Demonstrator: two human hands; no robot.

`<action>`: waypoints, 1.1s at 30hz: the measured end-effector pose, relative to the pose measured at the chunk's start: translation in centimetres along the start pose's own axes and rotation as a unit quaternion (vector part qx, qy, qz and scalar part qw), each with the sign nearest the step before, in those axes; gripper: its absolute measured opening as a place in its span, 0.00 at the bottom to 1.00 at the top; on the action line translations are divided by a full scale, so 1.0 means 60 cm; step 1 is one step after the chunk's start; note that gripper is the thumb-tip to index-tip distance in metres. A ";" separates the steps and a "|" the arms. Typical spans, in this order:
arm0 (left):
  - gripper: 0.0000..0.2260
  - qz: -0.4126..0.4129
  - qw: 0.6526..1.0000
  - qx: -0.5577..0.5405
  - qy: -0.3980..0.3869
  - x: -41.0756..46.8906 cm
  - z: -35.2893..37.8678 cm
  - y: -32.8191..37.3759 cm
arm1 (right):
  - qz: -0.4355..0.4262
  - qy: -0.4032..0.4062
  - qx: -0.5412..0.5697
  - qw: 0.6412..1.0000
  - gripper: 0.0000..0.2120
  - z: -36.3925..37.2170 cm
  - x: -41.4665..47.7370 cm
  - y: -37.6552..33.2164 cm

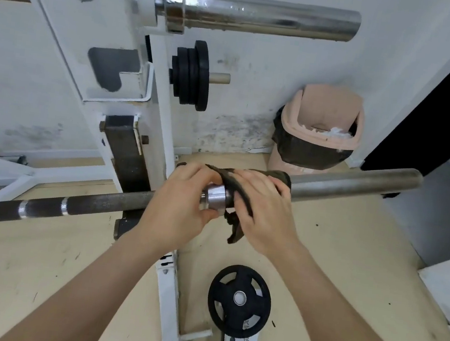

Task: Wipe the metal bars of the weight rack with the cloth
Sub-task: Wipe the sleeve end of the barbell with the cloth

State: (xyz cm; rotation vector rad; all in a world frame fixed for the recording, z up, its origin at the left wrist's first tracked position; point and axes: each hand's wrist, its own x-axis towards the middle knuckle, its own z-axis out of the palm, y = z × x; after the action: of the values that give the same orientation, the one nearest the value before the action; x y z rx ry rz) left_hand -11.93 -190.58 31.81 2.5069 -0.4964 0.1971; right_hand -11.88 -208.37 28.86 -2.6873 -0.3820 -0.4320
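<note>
Your left hand (183, 196) curls round the bright collar (215, 199) of the lower barbell, fingers over the top and thumb beneath. The grip looks meant to keep the bar from turning or rolling in the white rack (160, 90) while the other hand works. The dark knurled shaft (85, 203) runs off to the left of that grip, past the rack's upright.

Just right of the collar, the dark cloth (277, 175) lies draped over the bar, one tail hanging free below it. Your right hand (263, 218) clasps the cloth round the metal, fingers folded over the top, so that a slide outward would carry it along the dull grey sleeve (359, 182), which juts bare to the right. On that showing, the wipe stands at the sleeve's inner end, with most of its length yet to cover.

Behind, black plates (192, 74) hang on a peg of the rack. Higher up rests a chrome bar (267, 15), its surface spotted. A single plate (239, 301) lies on the floor by the rack's foot, and a pink bin (320, 134) stands against the wall at right.
</note>
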 end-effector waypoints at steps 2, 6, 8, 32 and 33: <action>0.18 0.001 1.000 0.030 0.001 0.000 -0.001 0.007 | 0.019 0.005 -0.036 0.999 0.18 -0.028 0.000 0.072; 0.12 0.054 0.991 0.123 0.010 0.017 0.004 0.047 | 0.129 0.053 -0.101 0.985 0.16 -0.067 0.008 0.200; 0.13 0.099 0.981 0.166 -0.005 0.031 0.019 0.080 | 0.207 0.050 -0.114 0.970 0.17 -0.093 0.023 0.247; 0.21 0.072 0.974 0.213 0.013 0.095 0.151 0.119 | 0.518 0.463 0.305 0.651 0.24 -0.104 0.079 0.363; 0.20 0.077 0.974 0.213 0.030 0.093 0.156 0.119 | 0.520 0.491 0.365 0.596 0.24 -0.104 0.078 0.370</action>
State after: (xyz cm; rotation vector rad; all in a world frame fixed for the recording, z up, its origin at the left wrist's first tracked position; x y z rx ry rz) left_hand -9.25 -203.02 29.05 2.8649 -0.6834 0.4833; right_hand -1.99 -229.73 28.58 -1.1428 1.0524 -0.9478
